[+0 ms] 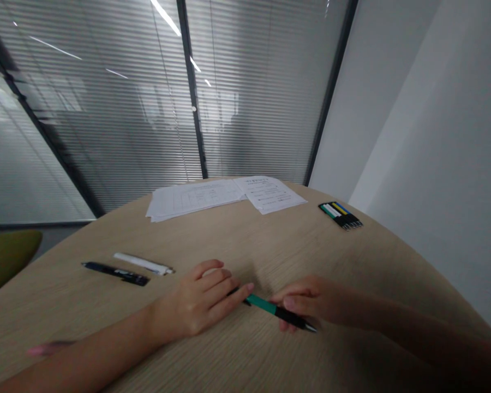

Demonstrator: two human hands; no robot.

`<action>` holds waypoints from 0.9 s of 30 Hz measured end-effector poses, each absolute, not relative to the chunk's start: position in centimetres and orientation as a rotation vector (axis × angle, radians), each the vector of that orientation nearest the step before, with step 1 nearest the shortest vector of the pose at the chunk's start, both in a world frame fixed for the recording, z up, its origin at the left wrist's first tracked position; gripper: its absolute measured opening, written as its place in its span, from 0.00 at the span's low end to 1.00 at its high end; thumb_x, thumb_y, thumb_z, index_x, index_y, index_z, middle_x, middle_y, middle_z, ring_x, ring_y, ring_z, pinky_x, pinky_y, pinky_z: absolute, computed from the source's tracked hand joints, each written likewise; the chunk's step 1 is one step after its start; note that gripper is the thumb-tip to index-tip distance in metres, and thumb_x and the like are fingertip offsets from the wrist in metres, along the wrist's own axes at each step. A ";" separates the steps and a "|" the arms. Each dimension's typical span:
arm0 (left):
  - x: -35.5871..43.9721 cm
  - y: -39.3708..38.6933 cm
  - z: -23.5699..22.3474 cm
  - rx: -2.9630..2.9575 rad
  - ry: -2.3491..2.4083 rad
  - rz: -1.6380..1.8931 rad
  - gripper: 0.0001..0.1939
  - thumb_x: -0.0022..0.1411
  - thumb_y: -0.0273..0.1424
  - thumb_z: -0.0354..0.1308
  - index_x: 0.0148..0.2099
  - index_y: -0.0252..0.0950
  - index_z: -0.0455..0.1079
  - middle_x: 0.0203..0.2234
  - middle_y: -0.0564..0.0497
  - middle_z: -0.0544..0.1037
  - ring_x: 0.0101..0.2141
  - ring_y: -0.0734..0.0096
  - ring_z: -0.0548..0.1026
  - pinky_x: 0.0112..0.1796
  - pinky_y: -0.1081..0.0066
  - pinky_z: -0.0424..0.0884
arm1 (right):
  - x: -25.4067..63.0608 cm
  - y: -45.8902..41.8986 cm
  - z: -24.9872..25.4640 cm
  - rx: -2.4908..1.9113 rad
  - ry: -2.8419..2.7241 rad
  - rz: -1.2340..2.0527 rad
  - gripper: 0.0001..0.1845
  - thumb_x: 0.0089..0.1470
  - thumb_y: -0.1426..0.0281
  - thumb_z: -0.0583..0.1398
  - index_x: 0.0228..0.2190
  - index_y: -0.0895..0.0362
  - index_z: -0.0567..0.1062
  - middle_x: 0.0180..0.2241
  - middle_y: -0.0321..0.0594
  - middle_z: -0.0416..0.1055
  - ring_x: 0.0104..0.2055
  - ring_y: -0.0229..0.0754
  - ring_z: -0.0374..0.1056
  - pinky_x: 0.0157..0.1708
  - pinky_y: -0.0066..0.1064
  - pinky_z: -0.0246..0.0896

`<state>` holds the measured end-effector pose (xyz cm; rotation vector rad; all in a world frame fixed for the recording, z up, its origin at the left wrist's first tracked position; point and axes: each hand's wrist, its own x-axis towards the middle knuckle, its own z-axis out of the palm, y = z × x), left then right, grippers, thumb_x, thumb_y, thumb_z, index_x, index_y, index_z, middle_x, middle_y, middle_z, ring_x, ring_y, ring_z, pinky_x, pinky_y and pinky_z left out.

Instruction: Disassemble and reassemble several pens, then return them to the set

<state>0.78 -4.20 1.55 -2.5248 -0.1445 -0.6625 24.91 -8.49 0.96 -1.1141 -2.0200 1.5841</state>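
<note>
A green pen with a black grip and a silver tip (pixel 265 304) lies slantwise between my two hands, its tip pointing right and towards me. My left hand (pixel 207 300) has its thumb and fingers at the pen's rear end, which they partly hide. Around the middle and grip, my right hand (pixel 309 300) pinches the pen between thumb and fingers. Left of my left hand lie a black pen (pixel 117 273) and a white pen (pixel 143 263), side by side and a little apart.
Printed paper sheets (pixel 200 196) lie near the table's far edge. A set of several coloured pens (pixel 340 215) rests at the right. A pink object (pixel 49 347) shows partly behind my left forearm. The round wooden table (pixel 213 240) faces glass with blinds; a green chair (pixel 8 256) stands left.
</note>
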 end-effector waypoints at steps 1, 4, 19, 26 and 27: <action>0.9 -4.3 1.5 -2.516 -0.122 -0.658 0.15 0.62 0.21 0.39 0.47 0.32 0.62 0.28 0.51 0.74 0.32 0.72 0.70 0.39 0.68 0.63 | 24.5 -8.5 0.6 -1.082 -1.952 1.647 0.23 0.51 0.56 0.50 0.38 0.61 0.71 0.26 0.41 0.71 0.23 0.32 0.64 0.23 0.23 0.57; 1.1 -4.7 1.6 -2.507 -0.056 -0.642 0.15 0.62 0.21 0.39 0.45 0.30 0.64 0.27 0.50 0.75 0.30 0.72 0.70 0.38 0.68 0.63 | 23.5 -8.6 -0.5 -0.982 -1.798 1.800 0.25 0.47 0.59 0.55 0.45 0.59 0.66 0.30 0.42 0.72 0.24 0.32 0.65 0.24 0.23 0.57; 1.2 -2.0 -0.8 -2.623 -0.798 -0.546 0.22 0.60 0.35 0.46 0.52 0.26 0.55 0.41 0.38 0.71 0.39 0.61 0.70 0.38 0.62 0.66 | 25.8 -7.3 1.8 -0.933 -1.360 1.821 0.15 0.42 0.69 0.58 0.32 0.57 0.59 0.31 0.42 0.72 0.27 0.38 0.69 0.29 0.31 0.61; 0.7 -1.5 -1.3 -2.774 -1.051 -0.375 0.24 0.61 0.41 0.42 0.54 0.30 0.54 0.48 0.41 0.66 0.48 0.62 0.64 0.45 0.63 0.62 | 27.8 -6.1 2.5 -0.910 -1.348 1.627 0.09 0.49 0.67 0.56 0.28 0.62 0.68 0.32 0.41 0.69 0.28 0.36 0.68 0.31 0.30 0.63; 0.7 -1.5 -1.3 -2.792 -1.067 -0.355 0.24 0.61 0.41 0.41 0.54 0.31 0.55 0.49 0.41 0.65 0.48 0.62 0.63 0.46 0.62 0.61 | 27.9 -6.1 2.6 -0.910 -1.338 1.628 0.11 0.51 0.65 0.54 0.28 0.62 0.69 0.31 0.42 0.69 0.27 0.35 0.68 0.30 0.28 0.63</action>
